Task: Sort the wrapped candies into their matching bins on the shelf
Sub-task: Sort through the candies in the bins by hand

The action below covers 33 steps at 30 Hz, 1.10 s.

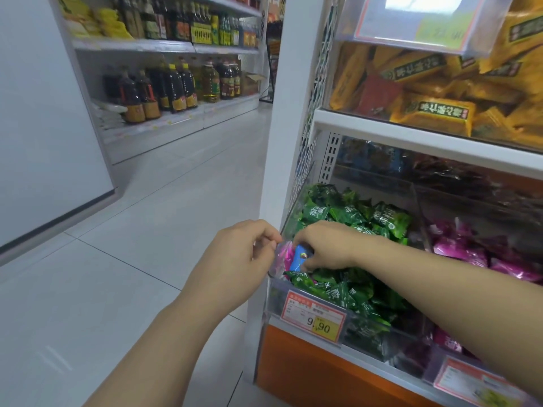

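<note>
Down at the front left corner of the green-candy bin, the right hand has its grip curled round a blue wrapped candy; the left hand pinches a pink wrapped candy just beside it.

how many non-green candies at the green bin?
2: pink candy pinched by left hand, blue candy gripped by right hand, at green bin's left corner. More may be buried.
</note>
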Available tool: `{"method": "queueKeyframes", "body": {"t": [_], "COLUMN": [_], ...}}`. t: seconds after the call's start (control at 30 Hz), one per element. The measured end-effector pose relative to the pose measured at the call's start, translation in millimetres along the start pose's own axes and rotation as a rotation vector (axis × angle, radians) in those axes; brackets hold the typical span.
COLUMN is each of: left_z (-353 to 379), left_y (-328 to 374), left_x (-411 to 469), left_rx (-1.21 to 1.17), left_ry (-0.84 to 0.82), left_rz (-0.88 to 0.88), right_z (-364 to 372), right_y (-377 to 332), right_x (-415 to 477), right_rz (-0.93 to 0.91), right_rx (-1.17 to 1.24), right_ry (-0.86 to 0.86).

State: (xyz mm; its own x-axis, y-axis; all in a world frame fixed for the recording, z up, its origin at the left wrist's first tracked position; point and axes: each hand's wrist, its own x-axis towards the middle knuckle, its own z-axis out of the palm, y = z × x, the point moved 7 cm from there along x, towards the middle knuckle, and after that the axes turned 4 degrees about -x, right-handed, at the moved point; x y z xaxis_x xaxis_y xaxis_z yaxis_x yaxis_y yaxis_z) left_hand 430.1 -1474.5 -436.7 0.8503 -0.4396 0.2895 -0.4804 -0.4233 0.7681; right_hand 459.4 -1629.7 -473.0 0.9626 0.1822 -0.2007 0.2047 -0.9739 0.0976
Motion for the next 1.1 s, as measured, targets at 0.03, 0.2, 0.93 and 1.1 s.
{"method": "queueKeyframes", "body": {"t": [0.03, 0.2, 0.93, 1.1], "left_z": [-0.1, -9.6, -26.3, -23.4], "left_y": [-0.5, 3.9, -1.8, -2.9], "left_x": [-0.1, -2.0, -6.0, -5.4], "left_rx": [0.002, -0.103, -0.415, -0.366], "left_ry": [-0.004, 0.059, 0.112, 0.095], "left_rz": [-0.001, 0.005, -0.055, -0.062], "right_z": [-5.0, -50.0, -5.2, -5.7], "right_y": [1.7, 15.2, -36.8, -33.2], "right_x": [-3.6, -38.8, -52.9, -46.6], "right_rz": [0.005, 0.043, -0.123, -0.105], "right_rx": [0.034, 0.366, 0.332, 0.236], "right_ry": [0.015, 0.31, -0.358, -0.59]}}
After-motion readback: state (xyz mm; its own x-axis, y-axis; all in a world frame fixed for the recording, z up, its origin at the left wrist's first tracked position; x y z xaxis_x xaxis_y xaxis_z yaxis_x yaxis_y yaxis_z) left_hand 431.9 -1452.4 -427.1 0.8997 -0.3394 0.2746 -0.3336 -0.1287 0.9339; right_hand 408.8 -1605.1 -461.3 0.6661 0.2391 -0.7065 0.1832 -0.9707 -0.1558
